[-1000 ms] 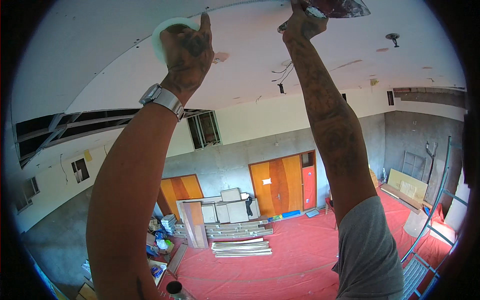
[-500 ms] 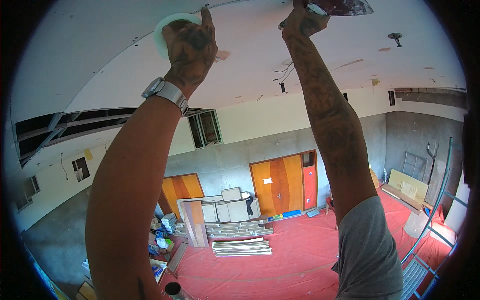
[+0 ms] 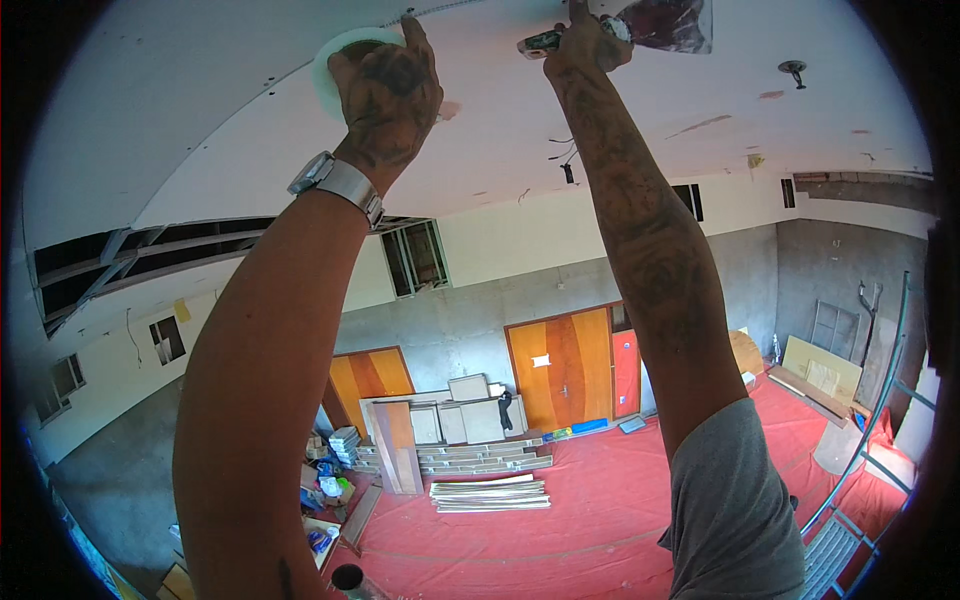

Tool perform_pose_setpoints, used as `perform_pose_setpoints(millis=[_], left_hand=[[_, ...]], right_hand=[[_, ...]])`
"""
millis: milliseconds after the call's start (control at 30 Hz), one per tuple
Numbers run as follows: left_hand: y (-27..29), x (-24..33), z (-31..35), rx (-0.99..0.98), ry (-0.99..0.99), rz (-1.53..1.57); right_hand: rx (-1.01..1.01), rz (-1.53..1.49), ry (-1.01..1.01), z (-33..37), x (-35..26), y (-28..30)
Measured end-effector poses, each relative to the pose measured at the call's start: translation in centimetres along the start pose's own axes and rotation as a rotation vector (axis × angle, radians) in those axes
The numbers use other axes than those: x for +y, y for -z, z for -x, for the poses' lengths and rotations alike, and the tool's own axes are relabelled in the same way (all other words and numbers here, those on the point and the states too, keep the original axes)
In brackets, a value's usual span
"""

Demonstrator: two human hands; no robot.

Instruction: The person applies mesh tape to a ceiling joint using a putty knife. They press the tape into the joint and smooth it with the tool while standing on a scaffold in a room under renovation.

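Overhead at the ceiling [image 3: 480, 130], my left hand [image 3: 392, 95] grips a pale, whitish-green roll of joint tape [image 3: 328, 85]. One finger of that hand stretches up to the ceiling beside a thin dotted strip or seam line [image 3: 445, 8]. To its right, my right hand [image 3: 592, 45] is closed round the handle of a putty knife [image 3: 542, 42]. The knife's wide, dark reddish blade [image 3: 680, 25], smeared with white, points right near the ceiling. One finger of the right hand reaches toward the top edge of the view, where its tip is cut off.
Loose wires [image 3: 567, 170] and a metal fitting [image 3: 792, 72] hang from the ceiling. A blue metal scaffold frame [image 3: 880, 400] rises at the right. Far below, stacked boards [image 3: 490, 494] and leaning panels [image 3: 470, 420] lie on the red floor covering [image 3: 570, 540] before wooden doors [image 3: 560, 370].
My right hand has shifted slightly left and turned the putty knife, so its handle end and more of the blade's face now show. My left hand stays almost in place with the tape roll.
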State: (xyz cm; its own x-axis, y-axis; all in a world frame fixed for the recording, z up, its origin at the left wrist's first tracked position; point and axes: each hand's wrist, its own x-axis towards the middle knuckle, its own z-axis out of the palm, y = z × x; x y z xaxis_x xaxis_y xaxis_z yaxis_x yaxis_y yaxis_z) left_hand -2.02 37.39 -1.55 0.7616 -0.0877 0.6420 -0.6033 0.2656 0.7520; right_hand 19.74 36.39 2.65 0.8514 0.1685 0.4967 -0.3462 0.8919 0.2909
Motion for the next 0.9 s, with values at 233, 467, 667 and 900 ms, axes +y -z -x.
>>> perform_pose_setpoints(millis=[233,467,667,900], left_hand=[[2.5,2.5,0.7,-0.226,0.282,1.183],[3.9,2.6,-1.0,-0.253,0.497,1.383],[4.6,4.7,1.0,-0.395,0.476,1.381],[1.4,3.3,0.9,-0.054,0.073,0.144]], right_hand=[[0.021,-0.069,0.007,-1.0,2.6,-0.6],[-0.176,0.417,-0.280,-5.7,1.7,0.7],[0.004,0.096,-0.049,1.7,0.1,-1.3],[0.060,0.266,-0.358,-2.8,0.3,-1.0]])
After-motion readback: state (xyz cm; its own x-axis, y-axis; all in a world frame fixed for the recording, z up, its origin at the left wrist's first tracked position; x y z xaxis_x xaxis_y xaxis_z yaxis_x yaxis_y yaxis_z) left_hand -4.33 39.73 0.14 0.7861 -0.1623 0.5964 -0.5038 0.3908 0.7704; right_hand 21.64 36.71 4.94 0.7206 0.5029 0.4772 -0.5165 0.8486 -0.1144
